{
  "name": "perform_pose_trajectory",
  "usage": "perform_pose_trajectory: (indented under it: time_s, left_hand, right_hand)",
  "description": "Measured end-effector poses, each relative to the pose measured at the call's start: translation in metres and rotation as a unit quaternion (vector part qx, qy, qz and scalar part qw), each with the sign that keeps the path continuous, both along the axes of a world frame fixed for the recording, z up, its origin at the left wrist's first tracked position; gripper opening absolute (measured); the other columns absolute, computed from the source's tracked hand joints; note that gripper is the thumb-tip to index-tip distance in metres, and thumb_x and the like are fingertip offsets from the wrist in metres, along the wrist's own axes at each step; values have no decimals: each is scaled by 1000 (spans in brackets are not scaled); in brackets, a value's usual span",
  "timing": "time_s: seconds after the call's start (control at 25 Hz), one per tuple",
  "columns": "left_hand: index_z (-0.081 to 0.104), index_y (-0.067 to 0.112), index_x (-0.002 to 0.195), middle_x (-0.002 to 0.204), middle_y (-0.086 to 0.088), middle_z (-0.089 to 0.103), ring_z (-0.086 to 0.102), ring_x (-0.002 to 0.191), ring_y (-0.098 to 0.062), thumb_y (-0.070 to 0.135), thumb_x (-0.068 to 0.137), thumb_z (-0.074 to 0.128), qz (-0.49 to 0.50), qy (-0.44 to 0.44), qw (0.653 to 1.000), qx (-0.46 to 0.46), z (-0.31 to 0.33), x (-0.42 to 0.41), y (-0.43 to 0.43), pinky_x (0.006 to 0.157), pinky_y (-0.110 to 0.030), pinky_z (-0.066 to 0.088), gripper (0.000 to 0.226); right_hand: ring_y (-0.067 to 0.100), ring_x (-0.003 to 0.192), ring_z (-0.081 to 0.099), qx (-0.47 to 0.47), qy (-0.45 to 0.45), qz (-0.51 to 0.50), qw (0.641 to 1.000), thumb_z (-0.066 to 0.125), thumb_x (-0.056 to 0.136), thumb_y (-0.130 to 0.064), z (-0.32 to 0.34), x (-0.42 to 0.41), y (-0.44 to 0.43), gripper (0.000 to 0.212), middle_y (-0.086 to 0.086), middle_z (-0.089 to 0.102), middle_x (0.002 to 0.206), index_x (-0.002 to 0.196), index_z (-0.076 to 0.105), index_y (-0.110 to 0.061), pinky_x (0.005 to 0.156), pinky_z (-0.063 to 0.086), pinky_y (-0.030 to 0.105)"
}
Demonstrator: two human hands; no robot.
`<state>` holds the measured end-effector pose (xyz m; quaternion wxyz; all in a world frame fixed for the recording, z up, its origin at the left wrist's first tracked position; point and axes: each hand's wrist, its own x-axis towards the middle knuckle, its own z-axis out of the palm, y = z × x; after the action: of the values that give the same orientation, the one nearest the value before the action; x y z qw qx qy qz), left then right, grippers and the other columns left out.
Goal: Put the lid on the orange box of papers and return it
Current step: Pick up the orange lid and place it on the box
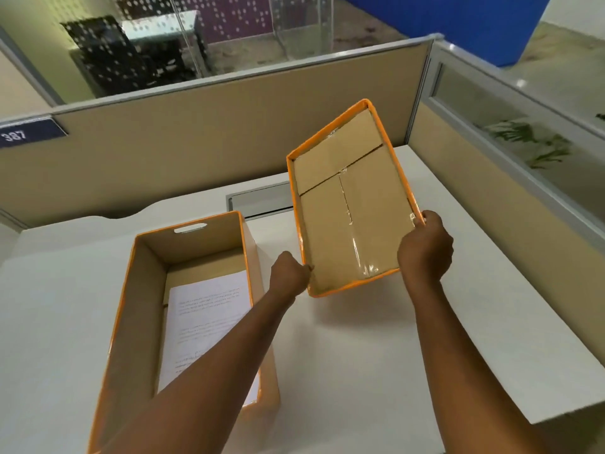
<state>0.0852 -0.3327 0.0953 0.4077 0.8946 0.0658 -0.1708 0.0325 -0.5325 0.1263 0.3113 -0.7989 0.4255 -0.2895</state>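
Note:
An open orange-rimmed cardboard box (144, 309) stands on the white desk at the left, with printed white papers (203, 319) lying flat inside. To its right I hold the orange-edged lid (350, 204) in the air, tilted up so its brown underside faces me. My left hand (289, 273) grips the lid's near left corner. My right hand (425, 247) grips its right edge. My left forearm crosses over the box's near right part and hides some of the papers.
The white desk (360, 348) has a grey cable flap (258, 199) at the back, partly behind the lid. Beige partition walls (203, 132) close the far and right sides. A dark label reading 387 (29, 132) sits on the left partition.

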Motion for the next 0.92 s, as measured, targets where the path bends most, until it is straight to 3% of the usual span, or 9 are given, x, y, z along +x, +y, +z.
perform_pose_trajectory:
  time_s: [0.12, 0.24, 0.36, 0.4, 0.48, 0.6, 0.76, 0.84, 0.92]
  left_hand:
    - [48, 16, 84, 80, -3, 50, 51, 75, -18, 45, 87, 62, 3, -34, 995, -91, 41, -11, -9, 64, -27, 44, 32]
    - [57, 11, 78, 87, -11, 62, 67, 83, -26, 57, 82, 60, -16, 11, 973, -230, 90, -22, -23, 68, -33, 57, 46]
    - [57, 12, 111, 110, -11, 61, 65, 99, -34, 65, 73, 64, -59, 76, 954, -285, 123, -37, -37, 74, -39, 59, 65]
    - [56, 12, 111, 106, -11, 61, 65, 95, -31, 63, 72, 67, -69, 79, 950, -296, 129, -42, -40, 73, -39, 57, 64]
    - [51, 12, 90, 80, -12, 54, 61, 74, -25, 46, 73, 76, -38, 38, 949, -311, 136, -49, -37, 64, -34, 51, 46]
    - [49, 9, 89, 72, -14, 48, 55, 61, -23, 11, 75, 75, 75, 14, 946, -314, 140, -50, -11, 50, -26, 46, 29]
    - [53, 5, 86, 89, -18, 62, 63, 72, -28, -4, 76, 64, 118, 33, 918, -378, 146, -49, 53, 56, -31, 56, 17]
    - [52, 12, 108, 109, -17, 63, 64, 91, -34, 0, 77, 66, 90, 56, 912, -395, 144, -46, 99, 67, -43, 57, 35]
    - [46, 22, 122, 115, -12, 65, 66, 97, -35, 6, 78, 68, 28, 79, 912, -401, 144, -42, 129, 63, -44, 58, 52]
  right_hand:
    - [39, 90, 65, -69, -35, 10, 997, 45, 93, -4, 23, -18, 23, 21, 20, 70, 100, 110, 58, -4, 64, 44, 36]
    - [37, 96, 65, -120, -32, 40, 991, 49, 94, -16, 41, -40, 49, 29, 20, 68, 109, 118, 56, -2, 77, 55, 46]
    - [37, 93, 66, -151, -50, 67, 985, 55, 90, -21, 51, -60, 87, 37, 21, 68, 109, 121, 55, 0, 79, 53, 46]
    - [35, 89, 67, -163, -73, 84, 980, 57, 89, -19, 53, -67, 103, 36, 20, 70, 104, 119, 57, 1, 76, 53, 43]
    - [31, 83, 69, -186, -118, 127, 967, 58, 88, -17, 57, -80, 136, 33, 17, 72, 95, 115, 60, 1, 74, 54, 39]
    - [28, 88, 69, -189, -156, 187, 951, 70, 81, -12, 64, -89, 163, 41, 14, 72, 99, 119, 59, -1, 78, 55, 37]
    - [9, 101, 60, -53, -190, 346, 917, 63, 81, -45, 70, -99, 181, 58, -1, 63, 121, 130, 47, -18, 87, 49, 25]
    - [6, 100, 57, 7, -217, 342, 914, 53, 82, -57, 67, -98, 186, 56, -5, 62, 122, 126, 47, -23, 83, 45, 21]
    - [18, 106, 58, 33, -162, 286, 944, 45, 84, -61, 62, -89, 169, 57, 2, 58, 128, 126, 44, -22, 84, 45, 29]
